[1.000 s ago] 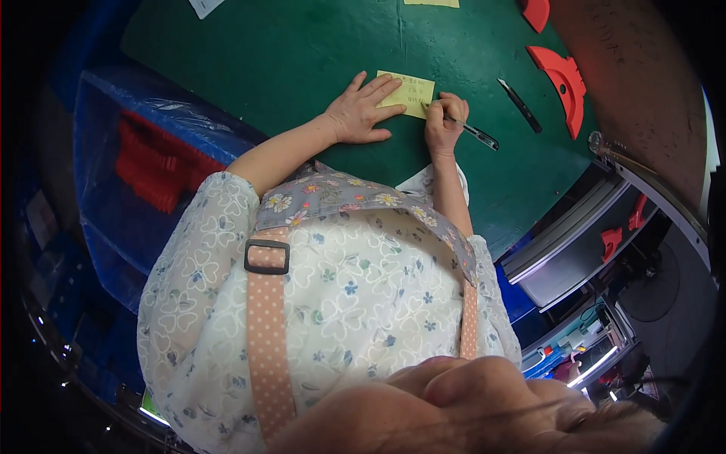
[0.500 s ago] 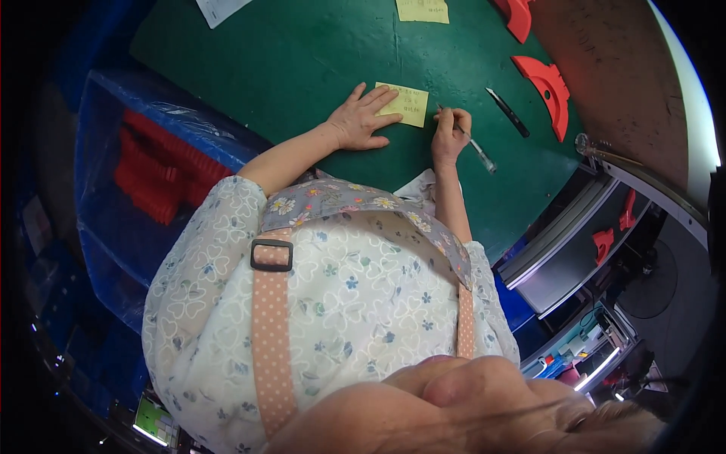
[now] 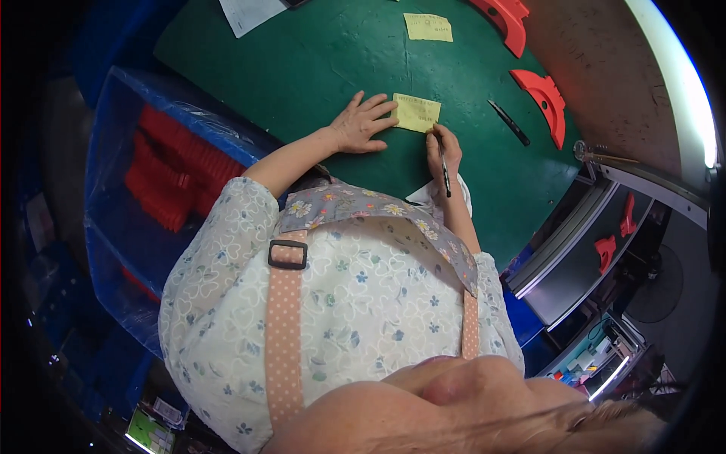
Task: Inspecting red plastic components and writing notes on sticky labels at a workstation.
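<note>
A yellow paper slip point(image 3: 417, 112) with handwriting lies on the green table point(image 3: 302, 60). My left hand point(image 3: 363, 125) rests flat beside its left edge, fingers spread, with fingertips at the paper. Near the slip's lower right corner, my right hand point(image 3: 445, 148) is closed round a pen point(image 3: 445, 172), whose shaft slants back toward my wrist. White cloth or paper shows partly under my right forearm. Farther off on the table lies a second yellow slip point(image 3: 429, 27), also written on.
To the right lie a black-handled craft knife point(image 3: 509, 122) and curved red plastic parts point(image 3: 543, 102). A white sheet point(image 3: 248, 13) is at the far left. Left of me stands a blue-lined bin point(image 3: 106, 189) holding many red parts point(image 3: 162, 185). A metal-framed rack point(image 3: 563, 265) stands at lower right.
The pen has swung from slanting outward to lying back along my right wrist. My right hand has come closer to the slip's corner. The left hand is off most of the paper. The view has shifted slightly.
</note>
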{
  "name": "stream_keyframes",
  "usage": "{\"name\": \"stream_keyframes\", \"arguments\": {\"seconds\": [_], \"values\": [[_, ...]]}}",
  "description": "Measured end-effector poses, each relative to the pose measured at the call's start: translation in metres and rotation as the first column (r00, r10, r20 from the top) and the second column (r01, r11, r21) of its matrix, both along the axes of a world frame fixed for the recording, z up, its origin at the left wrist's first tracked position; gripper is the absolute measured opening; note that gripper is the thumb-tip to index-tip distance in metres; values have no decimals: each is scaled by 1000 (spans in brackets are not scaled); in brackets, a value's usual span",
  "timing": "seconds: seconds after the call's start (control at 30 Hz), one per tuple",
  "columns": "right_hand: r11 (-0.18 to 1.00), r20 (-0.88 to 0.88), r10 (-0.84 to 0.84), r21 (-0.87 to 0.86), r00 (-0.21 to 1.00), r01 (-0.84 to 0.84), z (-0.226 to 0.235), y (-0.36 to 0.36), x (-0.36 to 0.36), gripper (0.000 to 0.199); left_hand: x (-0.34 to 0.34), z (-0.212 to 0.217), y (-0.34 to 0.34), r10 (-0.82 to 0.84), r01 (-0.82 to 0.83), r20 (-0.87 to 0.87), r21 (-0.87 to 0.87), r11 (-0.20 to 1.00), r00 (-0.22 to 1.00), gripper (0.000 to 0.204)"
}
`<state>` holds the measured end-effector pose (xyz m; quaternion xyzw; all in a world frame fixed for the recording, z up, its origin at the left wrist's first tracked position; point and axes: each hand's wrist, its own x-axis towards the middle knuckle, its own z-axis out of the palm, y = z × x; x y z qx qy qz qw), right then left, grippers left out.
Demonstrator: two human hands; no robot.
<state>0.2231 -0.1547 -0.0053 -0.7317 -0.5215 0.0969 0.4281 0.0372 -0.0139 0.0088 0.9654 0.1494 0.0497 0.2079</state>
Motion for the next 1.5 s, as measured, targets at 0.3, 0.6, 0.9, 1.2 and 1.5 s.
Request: {"name": "stream_keyframes", "arguments": {"seconds": [0.3, 0.6, 0.9, 1.2, 1.5], "values": [[994, -233, -101, 25, 967, 110, 5, 8, 17, 23, 1, -7, -1, 6, -6, -28, -5, 1000, 1000, 53], [992, -372, -111, 21, 922, 128, -12, 32, -3, 13, 3, -4, -1, 9, -10, -35, -24, 1000, 999, 53], [985, -8, -35, 170, 999, 36, -24, 50, -19, 12, 4, -4, 0, 9, -14, -81, -53, 998, 997, 49], [993, 63, -17, 115, 998, 9, -19, 51, -20, 10, 3, -5, 1, 8, -12, -92, -43, 999, 996, 48], [982, -33, -51, 181, 998, 57, -24, 52, -19, 12, 4, -7, 1, 16, -18, -46, -42, 999, 999, 48]]}}
